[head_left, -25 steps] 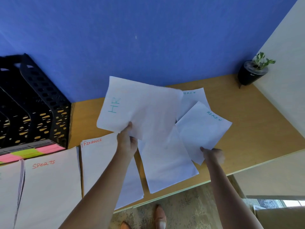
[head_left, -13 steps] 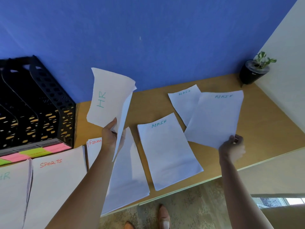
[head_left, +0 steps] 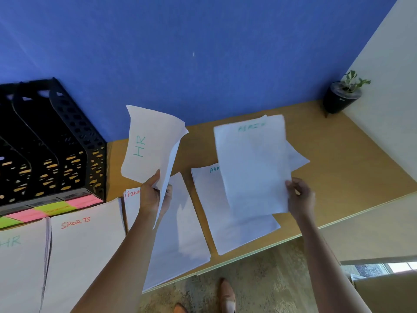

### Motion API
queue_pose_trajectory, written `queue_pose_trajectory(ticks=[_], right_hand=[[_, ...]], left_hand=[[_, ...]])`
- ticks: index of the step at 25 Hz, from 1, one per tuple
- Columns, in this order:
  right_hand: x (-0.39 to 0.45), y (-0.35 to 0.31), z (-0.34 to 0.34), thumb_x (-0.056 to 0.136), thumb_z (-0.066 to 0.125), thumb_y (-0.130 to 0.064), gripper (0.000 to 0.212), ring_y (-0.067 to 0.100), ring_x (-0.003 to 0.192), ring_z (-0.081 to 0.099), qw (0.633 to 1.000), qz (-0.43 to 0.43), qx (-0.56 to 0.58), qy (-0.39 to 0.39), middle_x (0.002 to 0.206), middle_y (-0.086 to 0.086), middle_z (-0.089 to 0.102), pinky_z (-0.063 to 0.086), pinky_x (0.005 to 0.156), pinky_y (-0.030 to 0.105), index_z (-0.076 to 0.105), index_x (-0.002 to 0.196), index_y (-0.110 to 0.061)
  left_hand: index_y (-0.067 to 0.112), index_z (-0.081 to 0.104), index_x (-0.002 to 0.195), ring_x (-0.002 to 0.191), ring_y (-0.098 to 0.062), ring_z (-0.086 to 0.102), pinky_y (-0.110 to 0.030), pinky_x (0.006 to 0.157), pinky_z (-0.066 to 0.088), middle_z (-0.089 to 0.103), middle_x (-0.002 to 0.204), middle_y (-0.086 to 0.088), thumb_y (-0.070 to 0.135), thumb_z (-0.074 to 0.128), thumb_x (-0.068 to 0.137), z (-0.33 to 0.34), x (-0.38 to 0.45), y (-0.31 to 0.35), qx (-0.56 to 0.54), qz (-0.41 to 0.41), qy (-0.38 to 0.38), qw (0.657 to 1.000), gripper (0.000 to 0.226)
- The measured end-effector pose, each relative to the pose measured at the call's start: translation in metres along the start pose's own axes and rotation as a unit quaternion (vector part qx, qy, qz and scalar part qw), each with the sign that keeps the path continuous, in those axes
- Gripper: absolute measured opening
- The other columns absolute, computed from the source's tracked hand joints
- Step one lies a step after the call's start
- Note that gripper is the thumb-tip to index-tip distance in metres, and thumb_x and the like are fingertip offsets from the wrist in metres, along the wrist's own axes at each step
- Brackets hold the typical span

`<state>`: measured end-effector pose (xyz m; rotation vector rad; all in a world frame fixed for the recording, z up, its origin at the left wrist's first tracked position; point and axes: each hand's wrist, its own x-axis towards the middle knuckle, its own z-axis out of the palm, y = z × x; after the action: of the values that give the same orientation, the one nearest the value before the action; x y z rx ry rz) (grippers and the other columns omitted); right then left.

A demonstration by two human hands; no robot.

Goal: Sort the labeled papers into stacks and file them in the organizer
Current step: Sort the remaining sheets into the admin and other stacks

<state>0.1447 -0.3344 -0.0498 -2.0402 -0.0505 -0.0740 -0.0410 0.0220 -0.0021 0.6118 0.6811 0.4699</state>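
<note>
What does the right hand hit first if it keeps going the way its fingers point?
The right hand points left, pinching an Admin sheet. Straight on lies the Admin sheet on the desk, likely below the hand; depth is unclear.

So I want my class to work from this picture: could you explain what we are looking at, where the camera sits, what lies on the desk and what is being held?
There is no machine here: a person sorts papers with bare hands. The one camera is worn on the head and looks forward and down.

The left hand has its grip on the HR sheets, lifted off the desk. The right hand pinches the edge of an ADMIN sheet, held above another ADMIN sheet lying flat.

Also on the desk: a FINANCE stack, a SPORTS stack, an HR stack and a black organizer with coloured labels. A small potted plant stands in the far corner.
</note>
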Motion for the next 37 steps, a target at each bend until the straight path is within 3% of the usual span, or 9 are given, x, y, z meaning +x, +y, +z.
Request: queue_pose_trajectory(ticks=[4,8,13,16,19,24,28,31,37], right_hand=[[-0.027,0.015,0.016,0.093,0.065,-0.014,0.008,0.020,0.078,0.065,0.992,0.003,-0.088,-0.091,0.086,0.001,0.072,0.042,0.061,0.025,0.072,0.097,-0.015],[-0.039,0.023,0.024,0.093,0.066,-0.015,0.008,0.017,0.076,0.062,0.982,0.015,-0.142,-0.122,0.090,0.004,0.074,0.039,0.059,0.021,0.072,0.097,-0.016],[-0.044,0.022,0.025,0.092,0.067,-0.020,0.012,0.014,0.072,0.062,0.976,0.021,-0.168,-0.136,0.094,0.001,0.075,0.038,0.051,0.017,0.070,0.103,-0.019],[-0.045,0.017,0.030,0.089,0.072,-0.024,0.027,0.014,0.081,0.062,0.976,0.012,-0.161,-0.149,0.105,-0.002,0.067,0.044,0.059,0.020,0.065,0.114,-0.016],[-0.045,0.013,0.040,0.089,0.072,-0.026,0.040,0.022,0.094,0.063,0.971,0.027,-0.162,-0.171,0.120,0.005,0.055,0.053,0.079,0.033,0.061,0.124,-0.010],[-0.046,0.005,0.056,0.092,0.068,-0.026,0.041,0.027,0.104,0.062,0.969,0.035,-0.142,-0.199,0.127,0.009,0.050,0.054,0.090,0.039,0.060,0.128,-0.008],[-0.044,0.004,0.061,0.093,0.067,-0.025,0.039,0.028,0.101,0.063,0.970,0.026,-0.141,-0.197,0.127,0.010,0.051,0.055,0.091,0.043,0.060,0.127,-0.007],[-0.033,0.002,0.056,0.091,0.068,-0.020,0.040,0.034,0.099,0.061,0.979,0.054,-0.137,-0.139,0.130,0.015,0.050,0.054,0.083,0.045,0.056,0.127,-0.006],[0.007,-0.003,0.045,0.076,0.054,0.014,0.071,0.035,0.129,0.041,0.950,-0.049,-0.302,-0.064,0.141,0.014,0.044,0.047,0.097,0.047,0.039,0.144,-0.004]], left_hand=[[0.016,0.057,0.097,0.048,-0.014,0.066,-0.016,0.047,0.055,0.066,0.062,0.001,0.022,0.040,0.103,-0.009,-0.001,0.007,-0.120,-0.042,-0.040,0.991,0.019],[0.018,0.057,0.090,0.049,-0.010,0.067,-0.012,0.046,0.052,0.068,0.059,0.008,0.017,0.038,0.104,-0.019,0.003,0.002,-0.042,-0.032,-0.026,0.998,0.024],[0.017,0.058,0.105,0.049,-0.014,0.067,-0.019,0.045,0.055,0.066,0.060,0.001,0.024,0.043,0.105,-0.024,-0.004,0.007,-0.134,-0.068,-0.045,0.988,0.016],[0.016,0.074,0.088,0.050,-0.012,0.069,-0.020,0.044,0.055,0.069,0.061,0.000,0.025,0.047,0.103,-0.017,-0.012,0.004,-0.098,-0.065,-0.020,0.993,0.032],[0.023,0.080,0.060,0.055,-0.008,0.071,-0.020,0.048,0.056,0.073,0.062,0.005,0.029,0.058,0.095,-0.014,-0.014,0.000,0.078,-0.046,0.040,0.995,0.042],[0.022,0.063,0.118,0.080,-0.020,0.075,-0.033,0.061,0.062,0.071,0.098,-0.005,0.020,0.052,0.094,0.002,-0.029,-0.005,-0.064,-0.059,-0.093,0.992,0.026],[0.020,0.061,0.122,0.093,-0.022,0.071,-0.036,0.064,0.060,0.071,0.104,-0.002,0.017,0.065,0.082,0.008,-0.027,-0.014,0.004,-0.044,-0.063,0.997,0.040],[0.022,0.069,0.113,0.104,-0.023,0.069,-0.038,0.075,0.060,0.075,0.108,0.000,0.004,0.060,0.089,0.006,-0.020,-0.021,0.058,-0.033,-0.033,0.997,0.032],[0.024,0.064,0.125,0.097,-0.027,0.072,-0.047,0.079,0.059,0.073,0.111,-0.006,0.011,0.054,0.095,-0.011,-0.017,-0.015,0.000,-0.042,-0.050,0.998,0.034]])
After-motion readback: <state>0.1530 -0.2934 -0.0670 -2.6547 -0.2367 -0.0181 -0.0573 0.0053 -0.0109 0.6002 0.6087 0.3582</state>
